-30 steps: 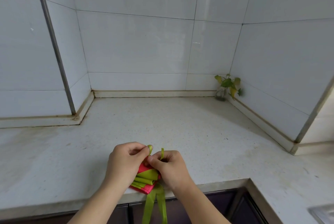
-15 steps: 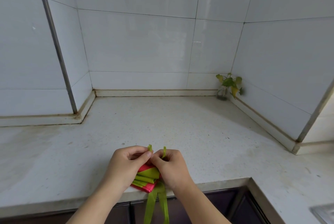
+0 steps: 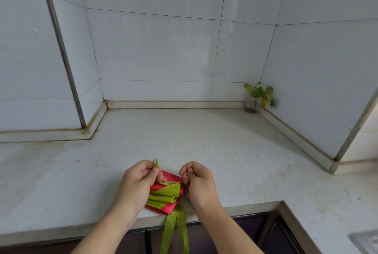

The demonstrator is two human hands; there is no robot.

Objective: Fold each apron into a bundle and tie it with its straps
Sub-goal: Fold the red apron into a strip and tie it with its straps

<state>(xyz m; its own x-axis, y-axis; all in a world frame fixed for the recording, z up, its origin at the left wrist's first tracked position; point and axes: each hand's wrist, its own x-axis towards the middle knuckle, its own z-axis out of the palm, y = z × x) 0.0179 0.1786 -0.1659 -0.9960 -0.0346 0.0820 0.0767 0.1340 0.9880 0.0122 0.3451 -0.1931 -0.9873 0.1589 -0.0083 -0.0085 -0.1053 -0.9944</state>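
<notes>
Tying looks to be the step in hand: the folded pink fabric apron bundle with green trim (image 3: 165,196) lies at the near edge of the pale speckled stone countertop (image 3: 204,141), and two flat green strap tails (image 3: 173,231) hang from it over the edge in front of the dark cabinet doors (image 3: 204,239).

The left hand (image 3: 139,182) sits on the bundle's left side, its thumb and forefinger pinching a small loop of thin green strap (image 3: 155,163) that pokes up above the knuckles. The right hand (image 3: 198,182) is at the bundle's right side, fingers curled and pinching another bit of green strap, of which only a sliver shows. Between the two hands a thin green strand (image 3: 169,182) runs taut across the top of the bundle. The bundle thus lies between and slightly under both hands, touching each.

By the look of it the bow or knot is being drawn tight. The next move probably calls for an even outward pull on both ends while the folds stay pressed down, so that the bundle does not spring open or slide off the edge.

Farther back, a small green leafy plant in a clear glass jar (image 3: 255,98) stands in the right corner against the white tiled wall (image 3: 155,49).
</notes>
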